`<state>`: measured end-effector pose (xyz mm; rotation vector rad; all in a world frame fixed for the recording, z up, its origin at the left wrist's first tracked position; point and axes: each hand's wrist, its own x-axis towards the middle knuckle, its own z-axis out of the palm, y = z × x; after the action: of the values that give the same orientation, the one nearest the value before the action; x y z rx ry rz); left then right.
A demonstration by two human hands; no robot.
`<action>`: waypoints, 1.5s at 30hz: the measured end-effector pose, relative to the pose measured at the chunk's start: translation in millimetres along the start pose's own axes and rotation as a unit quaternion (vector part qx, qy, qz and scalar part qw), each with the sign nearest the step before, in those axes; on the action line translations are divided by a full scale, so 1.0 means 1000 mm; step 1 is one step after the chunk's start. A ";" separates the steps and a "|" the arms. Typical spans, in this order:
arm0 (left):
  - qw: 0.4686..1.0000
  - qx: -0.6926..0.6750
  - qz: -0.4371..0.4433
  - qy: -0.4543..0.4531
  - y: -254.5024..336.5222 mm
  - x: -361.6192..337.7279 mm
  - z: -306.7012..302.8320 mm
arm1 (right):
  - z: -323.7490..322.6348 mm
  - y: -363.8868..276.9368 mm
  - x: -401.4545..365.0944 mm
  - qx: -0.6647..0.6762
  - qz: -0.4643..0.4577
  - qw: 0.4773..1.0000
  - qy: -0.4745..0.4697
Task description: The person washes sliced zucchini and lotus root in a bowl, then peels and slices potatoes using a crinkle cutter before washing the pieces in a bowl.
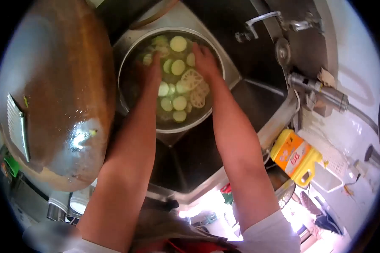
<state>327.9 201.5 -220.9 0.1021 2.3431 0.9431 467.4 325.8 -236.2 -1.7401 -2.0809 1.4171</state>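
A large steel basin [126,63] full of water stands in the sink and holds several pale round vegetable slices and lotus root slices [191,78]. Both of my hands are down in the water. My left hand [150,71] is sunk at the basin's left side, fingers spread among the slices. My right hand [204,59] lies at the upper right, fingers spread over the slices next to the lotus root. Neither hand clearly grips anything.
A big round wooden chopping board [59,84] lies left of the basin, with a cleaver [17,124] on its left edge. A tap [257,23] and pipe are on the right wall. A yellow bottle [294,156] and a white basket [331,166] sit at the lower right.
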 end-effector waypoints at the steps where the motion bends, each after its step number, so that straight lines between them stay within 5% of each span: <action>1: 0.999 0.025 0.001 -0.024 0.016 0.001 0.002 | 0.011 -0.001 0.014 0.014 0.015 0.999 -0.027; 2: 0.997 0.054 0.000 -0.049 0.017 0.005 0.004 | 0.023 0.000 0.022 0.030 0.034 0.997 -0.055; 3: 0.991 -0.063 -0.023 -0.115 0.009 0.014 0.010 | 0.028 -0.005 0.021 0.075 0.038 0.992 -0.092; 5: 0.922 -0.292 -0.061 -0.247 -0.006 0.028 0.026 | 0.028 -0.005 0.019 0.290 0.205 0.914 -0.197; 6: 0.929 -0.237 -0.060 -0.279 -0.010 0.023 0.023 | 0.022 -0.001 0.013 0.390 0.285 0.844 -0.235; 9: 0.932 -0.067 0.017 -0.355 0.012 0.008 -0.014 | 0.009 0.021 -0.001 0.395 0.271 0.847 -0.232; 10: 0.940 0.031 0.083 -0.329 0.012 -0.007 -0.023 | 0.004 0.017 -0.021 0.413 0.262 0.840 -0.236; 12: 0.915 0.217 0.217 -0.262 0.008 -0.035 -0.037 | -0.008 0.009 -0.058 0.263 0.104 0.944 -0.172; 14: 0.878 0.381 0.175 -0.232 -0.006 -0.073 -0.039 | 0.006 0.005 -0.095 0.022 -0.033 0.999 -0.038; 17: 0.849 0.453 0.150 -0.226 -0.036 -0.106 -0.037 | 0.054 0.038 -0.128 -0.308 -0.152 0.917 0.203; 21: 0.845 0.452 0.219 -0.183 -0.072 -0.079 -0.013 | 0.091 0.061 -0.115 -0.311 -0.025 0.934 0.174; 23: 0.835 0.476 0.227 -0.159 -0.060 -0.069 0.001 | 0.082 0.051 -0.096 -0.228 -0.041 0.946 0.225; 26: 0.879 0.336 0.334 0.060 -0.131 -0.009 0.078 | 0.081 0.054 -0.059 -0.339 0.033 0.931 0.128; 28: 0.935 0.213 0.281 -0.027 -0.085 -0.017 0.036 | 0.063 0.083 -0.028 -0.444 0.008 0.896 0.004; 30: 0.966 0.105 0.230 -0.052 -0.056 -0.016 0.019 | 0.080 0.124 -0.004 -0.417 0.090 0.904 0.013; 32: 0.984 0.025 0.175 -0.026 -0.052 -0.014 0.007 | 0.082 0.114 -0.015 -0.365 0.060 0.926 0.075; 34: 0.940 0.219 0.261 0.020 -0.054 -0.016 -0.020 | 0.082 0.067 -0.085 -0.290 -0.080 0.935 0.187; 36: 0.909 0.285 0.287 0.096 -0.060 -0.014 -0.033 | 0.093 0.060 -0.111 -0.382 -0.231 0.861 0.242; 38: 0.915 0.232 0.257 0.208 -0.072 -0.006 -0.037 | 0.086 0.056 -0.112 -0.419 -0.239 0.862 0.155; 40: 0.929 0.231 0.186 0.222 -0.125 0.033 -0.025 | 0.055 0.041 -0.094 -0.384 -0.096 0.916 -0.069; 42: 0.948 0.222 0.104 0.204 -0.172 0.064 -0.016 | 0.014 0.030 -0.085 -0.182 0.005 0.978 0.103; 44: 0.967 0.216 0.018 0.136 -0.159 0.046 -0.028 | -0.013 0.049 -0.060 -0.173 -0.096 0.931 0.306; 45: 0.970 0.211 -0.011 0.119 -0.151 0.042 -0.030 | -0.021 0.057 -0.049 -0.202 -0.103 0.915 0.334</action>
<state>299.0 82.6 -323.8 0.1374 2.7327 0.4496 538.6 294.6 -239.5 -1.7157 -2.1286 0.2571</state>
